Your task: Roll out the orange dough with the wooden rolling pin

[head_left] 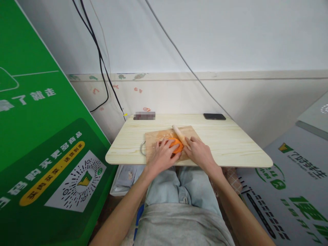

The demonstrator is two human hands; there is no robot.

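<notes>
A wooden cutting board with a metal loop handle lies near the front edge of the table. On it is a smooth orange lump that looks like dough. My left hand has its fingers curved over the lump and presses on it from the left. A pale wooden rolling pin slants across the board just right of the lump, its far end free. My right hand is closed round the near end of the pin, fingertips close to the lump. Small pale and orange smears mark the board.
The light wood-grain table stands against the wall. A black phone lies at the back right, a blurred-out dark item at the back left. Cables hang down the wall. A green panel rises on the left.
</notes>
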